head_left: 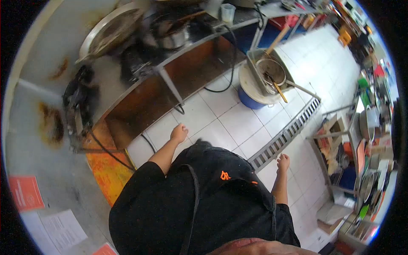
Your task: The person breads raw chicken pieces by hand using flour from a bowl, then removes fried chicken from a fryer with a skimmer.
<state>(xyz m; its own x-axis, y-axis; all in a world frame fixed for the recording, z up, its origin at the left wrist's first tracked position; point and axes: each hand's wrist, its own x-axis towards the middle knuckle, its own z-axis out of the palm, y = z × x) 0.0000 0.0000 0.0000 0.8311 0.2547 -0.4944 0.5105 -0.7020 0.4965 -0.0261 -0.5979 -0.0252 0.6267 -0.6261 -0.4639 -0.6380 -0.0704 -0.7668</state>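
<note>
My left hand hangs in front of my body at the left, its fingers curled into a loose fist with nothing visible in them. White floor tiles lie below it, and the front of the steel stove counter is nearest. My right hand is at my right side, fingers curled in, with no object showing. It is near the floor drain grate and touches nothing. I wear a black apron with a small orange mark.
Ahead, a blue bucket carries a grey tub with a strainer and long-handled tools. A large wok sits on the counter at left, near a clear plastic cup. Crowded shelves stand at right.
</note>
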